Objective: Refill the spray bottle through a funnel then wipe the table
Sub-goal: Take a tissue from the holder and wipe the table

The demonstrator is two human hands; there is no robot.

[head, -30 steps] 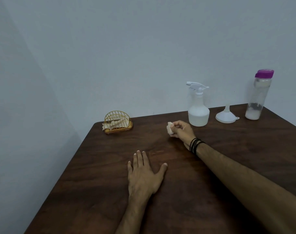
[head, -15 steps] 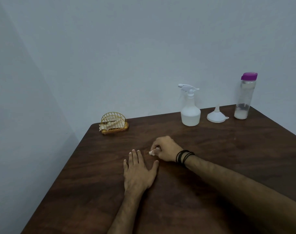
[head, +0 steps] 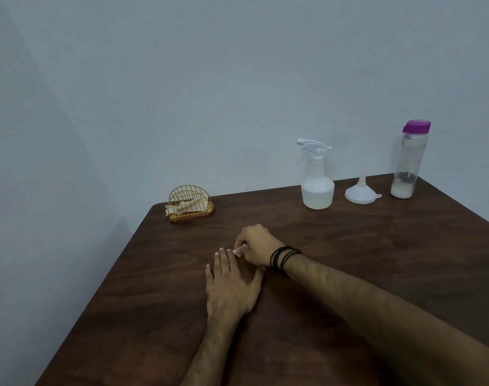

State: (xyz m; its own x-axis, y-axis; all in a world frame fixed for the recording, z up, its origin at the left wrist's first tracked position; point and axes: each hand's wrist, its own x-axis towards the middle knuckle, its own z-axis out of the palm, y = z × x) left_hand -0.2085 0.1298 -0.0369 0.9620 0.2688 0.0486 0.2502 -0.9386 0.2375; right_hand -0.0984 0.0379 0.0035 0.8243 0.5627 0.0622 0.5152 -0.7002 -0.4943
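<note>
Head view. A dark brown wooden table [head: 349, 274] fills the lower part of the frame and stands against a pale blue-grey wall [head: 209, 79]. The person's right forearm crosses the tabletop from the lower right, with black bands [head: 282, 256] around the wrist. The left hand [head: 232, 285] lies flat on the table, palm down, fingers extended and slightly spread, holding nothing. The right hand [head: 258, 245] is curled closed around a small white tissue wad [head: 238, 250], of which only a corner protrudes between the fingers; this hand presses on the tabletop just beyond the left hand's fingertips, and the wad appears to touch them. Along the far edge stand three items in a row. The tall clear bottle [head: 409, 162] with a purple cap is at the far right, holding a little pale liquid at its base. The spray bottle [head: 317, 185], upright with its white trigger head fitted, is partly full. Between the two bottles, the white funnel [head: 360, 192] rests upside down, spout upward. At the far left corner, a gold wire napkin holder [head: 189, 201] contains white napkins.
</note>
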